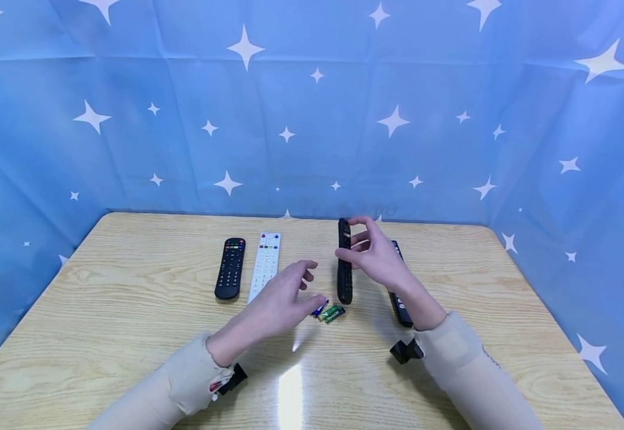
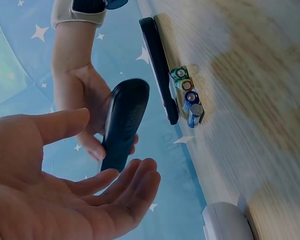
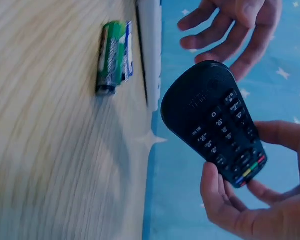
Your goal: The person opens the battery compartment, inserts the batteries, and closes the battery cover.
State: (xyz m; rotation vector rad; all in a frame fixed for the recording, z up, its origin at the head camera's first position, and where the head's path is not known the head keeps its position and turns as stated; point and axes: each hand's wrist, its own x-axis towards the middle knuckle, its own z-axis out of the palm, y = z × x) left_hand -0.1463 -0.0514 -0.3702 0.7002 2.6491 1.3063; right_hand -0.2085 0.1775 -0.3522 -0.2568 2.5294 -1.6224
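My right hand (image 1: 373, 257) grips a black remote control (image 1: 345, 263) by its edges, tilted up above the table. Its keypad side, with coloured buttons, faces the right wrist camera, and its plain back (image 2: 127, 117) turns toward the left wrist camera. Left of it, my left hand (image 1: 282, 298) hovers with fingers spread and loosely bent, holding nothing. Just under the gap between both hands, several batteries (image 1: 335, 314), green and blue, lie side by side on the table; the left thumb overlaps their left end in the head view.
On the wooden table (image 1: 145, 334), a black remote (image 1: 230, 269) and a white remote (image 1: 265, 263) lie at the left, the white one partly behind my left hand. Another dark remote (image 1: 401, 307) lies beneath my right forearm. A blue star-patterned cloth (image 1: 312, 149) stands behind the table.
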